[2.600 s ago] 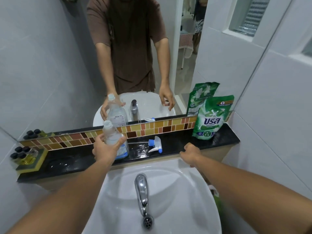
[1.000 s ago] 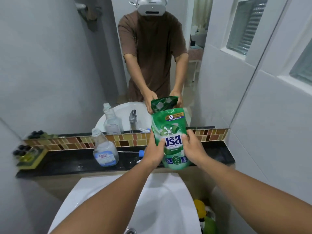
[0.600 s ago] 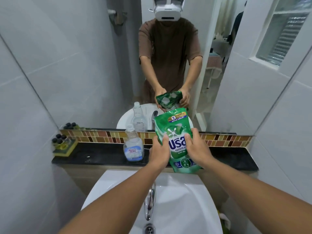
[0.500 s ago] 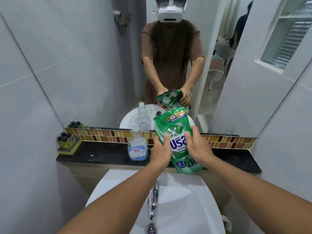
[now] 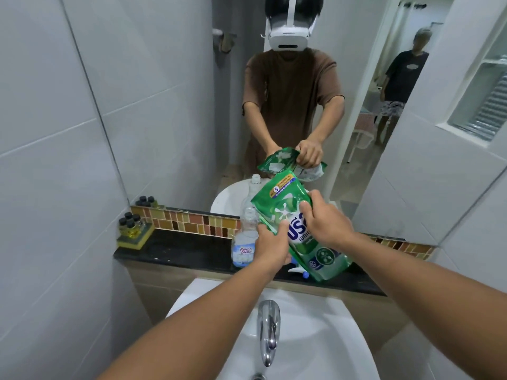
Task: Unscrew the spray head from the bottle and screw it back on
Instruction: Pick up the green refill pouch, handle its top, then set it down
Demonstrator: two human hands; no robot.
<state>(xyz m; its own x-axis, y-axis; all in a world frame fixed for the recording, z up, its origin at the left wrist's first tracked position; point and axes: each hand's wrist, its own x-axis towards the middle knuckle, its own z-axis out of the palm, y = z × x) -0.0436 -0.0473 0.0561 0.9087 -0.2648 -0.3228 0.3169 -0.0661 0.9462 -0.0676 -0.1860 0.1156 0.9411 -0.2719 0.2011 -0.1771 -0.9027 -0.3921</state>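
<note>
The clear bottle (image 5: 245,242) with a pale blue label stands upright on the black ledge (image 5: 175,250), its neck bare. Its blue and white spray head (image 5: 300,271) lies on the ledge under the pouch and is mostly hidden. Both hands grip a green detergent refill pouch (image 5: 307,229), tilted with its top toward the upper left, above the ledge. My left hand (image 5: 273,245) holds its lower left edge, just right of the bottle. My right hand (image 5: 323,223) grips the pouch's front right side.
A white sink (image 5: 329,333) with a chrome tap (image 5: 269,327) lies below the ledge. Several small dark-capped bottles (image 5: 131,223) sit on a yellow sponge at the ledge's left end. A mirror behind reflects me and another person in a doorway. Tiled walls close in both sides.
The pouch has tilted, its top leaning left toward the bottle's neck, and my right hand has slid higher on its front. The bottle has stayed on the ledge.
</note>
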